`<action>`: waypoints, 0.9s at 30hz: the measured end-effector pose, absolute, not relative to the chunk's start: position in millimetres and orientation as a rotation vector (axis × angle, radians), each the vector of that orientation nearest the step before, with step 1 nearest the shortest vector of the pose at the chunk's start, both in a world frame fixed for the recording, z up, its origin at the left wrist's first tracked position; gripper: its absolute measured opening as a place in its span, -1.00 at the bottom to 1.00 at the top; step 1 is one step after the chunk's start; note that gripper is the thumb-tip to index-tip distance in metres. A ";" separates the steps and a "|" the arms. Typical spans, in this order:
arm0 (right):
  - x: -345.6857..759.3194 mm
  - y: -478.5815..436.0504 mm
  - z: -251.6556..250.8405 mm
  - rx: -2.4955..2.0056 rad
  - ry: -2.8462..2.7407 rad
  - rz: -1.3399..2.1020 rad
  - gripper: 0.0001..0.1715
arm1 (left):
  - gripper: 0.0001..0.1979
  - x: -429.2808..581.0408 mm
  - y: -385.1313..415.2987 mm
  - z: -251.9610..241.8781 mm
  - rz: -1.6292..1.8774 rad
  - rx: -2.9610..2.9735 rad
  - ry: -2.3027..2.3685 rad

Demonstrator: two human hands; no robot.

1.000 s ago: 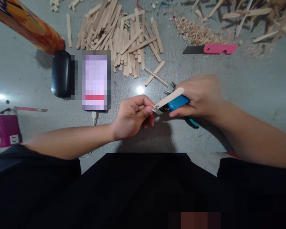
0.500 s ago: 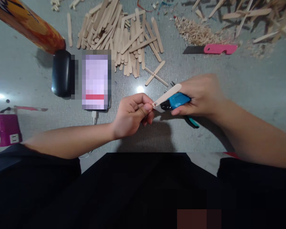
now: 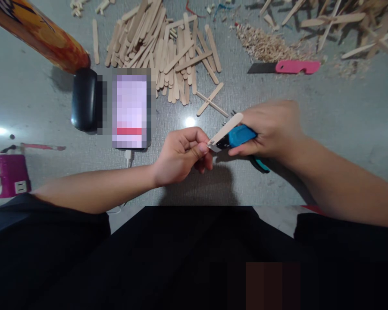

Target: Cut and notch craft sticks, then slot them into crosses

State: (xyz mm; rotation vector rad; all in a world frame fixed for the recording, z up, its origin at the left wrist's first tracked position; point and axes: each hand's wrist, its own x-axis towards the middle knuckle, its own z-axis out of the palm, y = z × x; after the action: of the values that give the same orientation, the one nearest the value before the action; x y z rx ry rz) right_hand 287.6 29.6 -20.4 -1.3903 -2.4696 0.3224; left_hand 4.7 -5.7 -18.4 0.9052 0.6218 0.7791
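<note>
Through the head camera I saw the left hand with its fingers pinched together on the near end of a wooden stick. The stick ran up and to the right from that pinch, held just above the counter, and its far end lay against the right hand. That hand's fingers were wrapped tight round a blue cutter, whose dark front end touched the underside of the stick close to the left thumb. I could not make out the blade itself.

A teal-handled tool lay on the counter under the right hand, its metal tips showing just beyond the stick. A large pile of sticks was spread out farther back, with two crossed sticks at its near edge. A pink-handled knife lay to the right beside a heap of wood shavings. A phone sat left of the hands, next to a black case.
</note>
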 end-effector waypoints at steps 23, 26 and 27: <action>287.8 36.1 -24.3 -1.274 -2.425 0.134 0.15 | -0.45 4.5 -5.8 -17.5 0.775 0.820 0.614; 288.8 36.0 -28.9 -1.258 -2.379 0.115 0.13 | -0.46 4.9 -6.2 -16.5 0.767 0.821 0.618; 288.8 35.9 -29.8 -1.237 -2.359 0.106 0.11 | -0.45 4.9 -6.3 -16.4 0.765 0.825 0.621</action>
State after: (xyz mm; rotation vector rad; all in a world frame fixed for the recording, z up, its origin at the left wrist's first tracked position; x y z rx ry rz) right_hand 288.8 35.9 -29.8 -1.2367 -2.3594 0.1064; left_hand 4.9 -6.3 -16.4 0.8246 0.6213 0.7648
